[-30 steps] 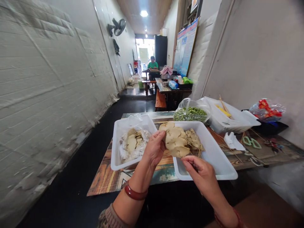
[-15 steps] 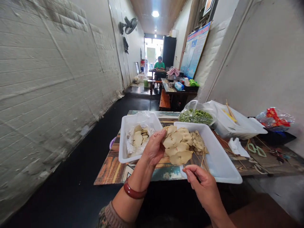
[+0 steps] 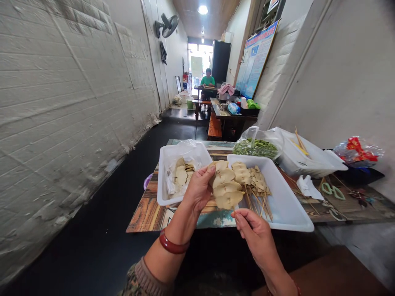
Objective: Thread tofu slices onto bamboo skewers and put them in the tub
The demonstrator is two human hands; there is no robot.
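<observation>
Between my hands is a skewer of thin, pale tan slices [image 3: 227, 189], several of them overlapping along one stick. My left hand [image 3: 200, 187] pinches the slices at the upper left end. The bare lower end of the stick is gripped between the thumb and fingers of my right hand [image 3: 251, 228]. Right behind, a white tray [image 3: 291, 209] holds finished-looking skewers [image 3: 259, 181] with their sticks pointing toward me. To the left, a white tub [image 3: 162, 185] lined with a plastic bag contains loose slices [image 3: 181, 174] of the same kind.
A clear bag of green vegetables [image 3: 257, 149] lies behind the tray. Further right are another white tub [image 3: 321, 160], crumpled tissue [image 3: 308, 188], green-handled scissors [image 3: 332, 190] and a red-printed bag [image 3: 359, 151]. A person in green [image 3: 207, 80] sits at a far table.
The skewer and my right hand have shifted slightly left, uncovering more of the skewers in the tray. Both hands keep their hold. The view has tilted a little.
</observation>
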